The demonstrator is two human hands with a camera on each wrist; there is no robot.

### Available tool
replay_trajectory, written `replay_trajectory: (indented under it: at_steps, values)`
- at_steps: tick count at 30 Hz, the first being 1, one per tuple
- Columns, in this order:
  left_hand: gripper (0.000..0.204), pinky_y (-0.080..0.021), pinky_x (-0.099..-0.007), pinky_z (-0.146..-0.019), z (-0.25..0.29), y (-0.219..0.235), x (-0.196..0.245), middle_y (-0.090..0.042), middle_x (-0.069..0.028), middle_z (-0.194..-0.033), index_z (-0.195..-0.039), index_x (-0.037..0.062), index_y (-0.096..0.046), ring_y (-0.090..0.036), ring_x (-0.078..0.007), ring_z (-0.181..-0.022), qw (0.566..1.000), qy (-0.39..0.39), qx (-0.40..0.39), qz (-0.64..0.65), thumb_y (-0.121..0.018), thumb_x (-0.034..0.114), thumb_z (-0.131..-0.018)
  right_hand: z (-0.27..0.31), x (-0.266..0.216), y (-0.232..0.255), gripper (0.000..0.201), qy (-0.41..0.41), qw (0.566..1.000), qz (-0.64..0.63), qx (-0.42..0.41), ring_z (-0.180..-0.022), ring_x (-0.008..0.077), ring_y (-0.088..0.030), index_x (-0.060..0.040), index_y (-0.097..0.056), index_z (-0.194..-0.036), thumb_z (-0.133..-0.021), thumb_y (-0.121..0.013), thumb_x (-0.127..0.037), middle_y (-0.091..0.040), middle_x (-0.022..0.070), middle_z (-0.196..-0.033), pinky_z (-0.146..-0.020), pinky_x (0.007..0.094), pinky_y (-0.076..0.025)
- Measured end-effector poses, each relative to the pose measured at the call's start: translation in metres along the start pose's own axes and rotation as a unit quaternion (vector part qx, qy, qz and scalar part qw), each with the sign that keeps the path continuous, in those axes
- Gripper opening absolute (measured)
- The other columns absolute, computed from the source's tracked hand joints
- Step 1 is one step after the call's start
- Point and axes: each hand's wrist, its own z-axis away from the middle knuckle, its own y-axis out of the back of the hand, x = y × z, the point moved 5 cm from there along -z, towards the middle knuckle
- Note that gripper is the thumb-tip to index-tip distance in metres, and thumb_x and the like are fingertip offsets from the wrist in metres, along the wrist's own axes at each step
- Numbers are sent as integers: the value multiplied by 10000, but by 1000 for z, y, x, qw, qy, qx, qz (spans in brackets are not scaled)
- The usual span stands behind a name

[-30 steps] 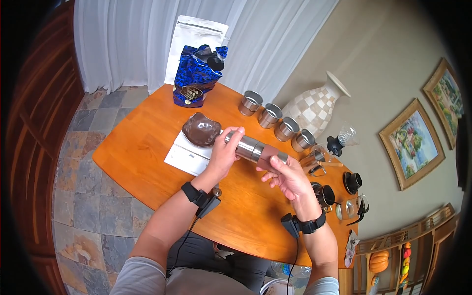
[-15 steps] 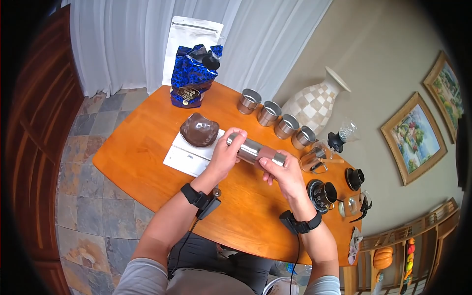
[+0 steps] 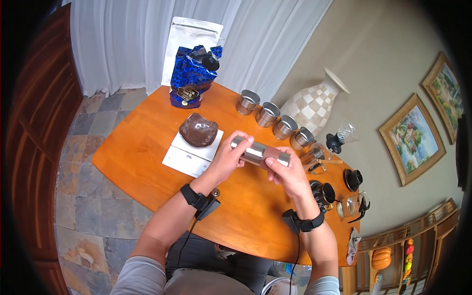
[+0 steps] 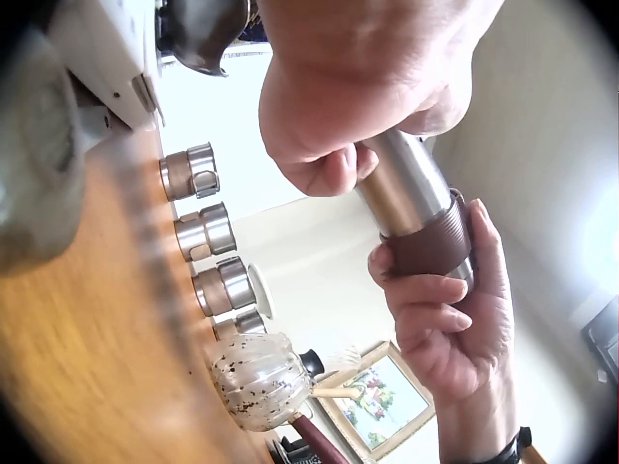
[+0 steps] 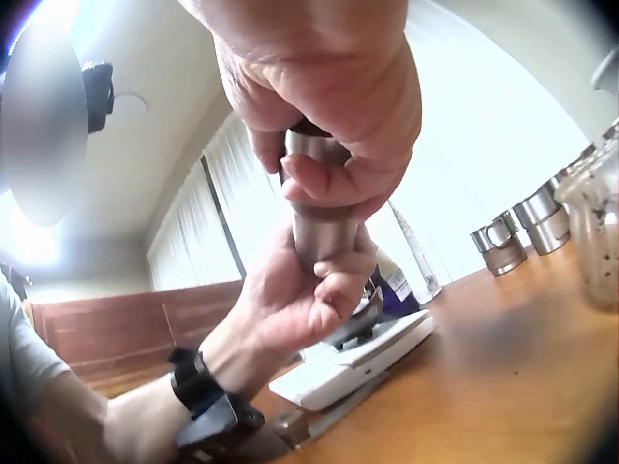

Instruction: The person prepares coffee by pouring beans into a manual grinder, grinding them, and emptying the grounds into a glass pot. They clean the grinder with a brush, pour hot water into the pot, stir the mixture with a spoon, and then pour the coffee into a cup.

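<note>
Aloft over the wooden table (image 3: pixel 236 196), a steel cylinder (image 3: pixel 254 152) spans two gripping hands.
We see the left hand (image 3: pixel 227 160) curled round one end, the right hand (image 3: pixel 291 177) gripping near the brown band (image 3: pixel 270 155); should fingers slip on smooth metal, we judge it could drop, or strike the dark bowl (image 3: pixel 198 130) if swung sideways.

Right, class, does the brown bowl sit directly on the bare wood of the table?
No, the brown bowl sits on the white scale, which lies between it and the table.
</note>
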Motion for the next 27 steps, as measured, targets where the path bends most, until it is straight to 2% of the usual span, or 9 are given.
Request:
replay_trajectory:
  at_steps: [2,5,9,10,13,20,22,25,27]
  values:
    - [250,-317,-198,-464,6,-8,4,-543,20,-785,-981,121,-539,-474,-61,-594,994,13,-84,-71,-542,370,-976,3,-9,9,497,-15,1000,-11,-18,-591,100,-594,36,-440,-1156,-838,-748,-188,-646,99,-846,-471,209,-440]
    - [337,-380,-210,-446,5,-5,8,-620,-30,-837,-999,94,-554,-582,-110,-625,984,73,-161,-2,-517,428,-974,6,-5,10,522,-23,999,-17,-33,-637,109,-610,39,-445,-1185,-832,-754,-190,-645,96,-867,-510,219,-460]
    - [465,-395,-231,-396,1,8,8,-646,-67,-744,-961,74,-577,-620,-145,-559,986,109,-122,-37,-455,523,-973,10,7,-7,514,19,998,51,-21,-686,125,-634,19,-469,-1176,-825,-758,-221,-649,83,-889,-541,220,-472]
    - [465,-395,-231,-396,0,10,8,-646,-67,-744,-961,74,-577,-620,-145,-559,986,109,-118,-36,-455,523,-973,11,8,-9,570,15,998,60,-29,-766,121,-630,30,-450,-1222,-827,-766,-233,-648,89,-892,-595,235,-484]
    - [482,-386,-221,-392,-1,11,7,-634,-58,-707,-946,79,-581,-600,-136,-515,987,101,-116,-40,-447,541,-972,10,14,-9,544,0,1000,29,-3,-736,127,-635,37,-480,-1205,-828,-765,-230,-654,96,-905,-561,233,-481]
    - [362,-350,-188,-367,-1,7,4,-595,-23,-674,-890,76,-580,-542,-82,-459,987,66,-127,-71,-515,424,-968,19,19,-15,469,-31,999,29,2,-640,150,-639,15,-530,-1150,-852,-733,-285,-667,114,-893,-457,216,-444]
    - [330,-350,-186,-366,0,4,4,-589,-18,-670,-882,74,-579,-531,-74,-452,988,52,-128,-65,-529,388,-965,23,24,-14,415,-70,993,-90,31,-651,136,-635,29,-549,-1137,-873,-720,-241,-656,96,-887,-470,217,-444]
    - [296,-348,-178,-361,4,1,7,-583,-14,-674,-871,71,-588,-530,-58,-469,989,46,-122,-65,-533,347,-963,27,25,-14,345,-58,993,-92,49,-633,126,-627,14,-564,-1112,-902,-682,-233,-652,94,-870,-450,213,-429]
    - [264,-426,-196,-461,4,1,9,-608,-34,-711,-860,57,-594,-573,-69,-565,987,28,-130,-91,-531,294,-958,34,19,-19,379,-54,996,-39,52,-662,136,-637,14,-568,-1109,-873,-715,-243,-657,94,-881,-496,226,-457]
